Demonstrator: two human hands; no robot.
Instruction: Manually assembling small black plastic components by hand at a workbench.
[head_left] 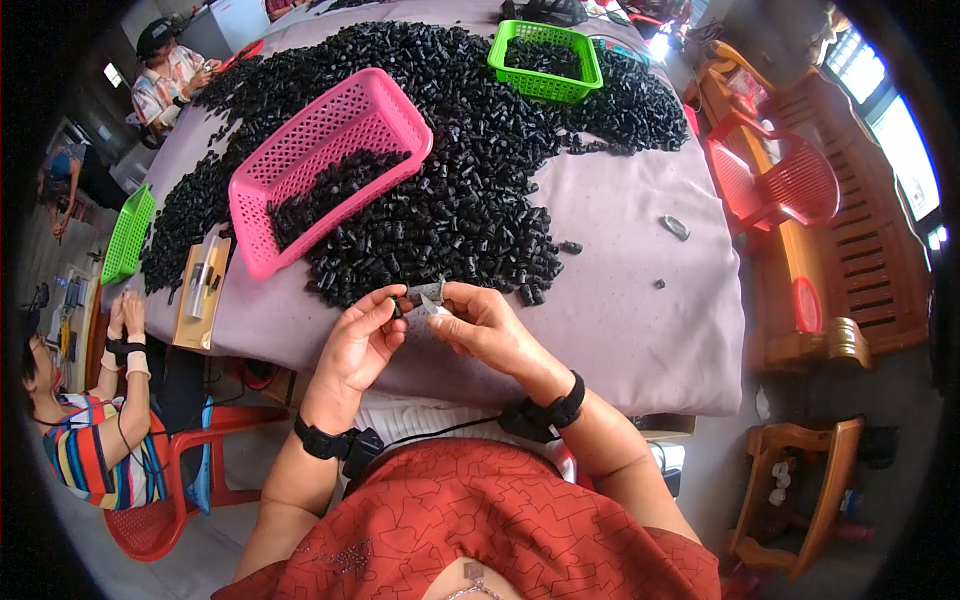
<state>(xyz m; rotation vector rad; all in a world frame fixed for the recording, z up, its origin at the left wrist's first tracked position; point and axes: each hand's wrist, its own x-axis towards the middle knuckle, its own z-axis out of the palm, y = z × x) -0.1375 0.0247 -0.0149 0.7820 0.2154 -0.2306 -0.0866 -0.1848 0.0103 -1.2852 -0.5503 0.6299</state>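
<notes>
Over the near edge of the cloth-covered table (640,330), both my hands are raised close together. My left hand (358,342) is closed, pinching a small black plastic piece (398,308) between thumb and fingertips. In my right hand (492,328), thumb and forefinger grip a small grey pointed piece (426,307), perhaps a blade; its exact kind is unclear. A rounded grey part (428,293) shows just above it, between the fingertips. Just beyond my hands spreads a large heap of small black plastic pieces (470,220).
A pink basket (262,262) lies tilted on the heap, partly filled with black pieces. Green baskets (570,92) stand far right and at the left edge (118,245). A cardboard piece (190,325) lies left. Other people (100,440) sit left. Red chairs (800,190) and wooden furniture stand around.
</notes>
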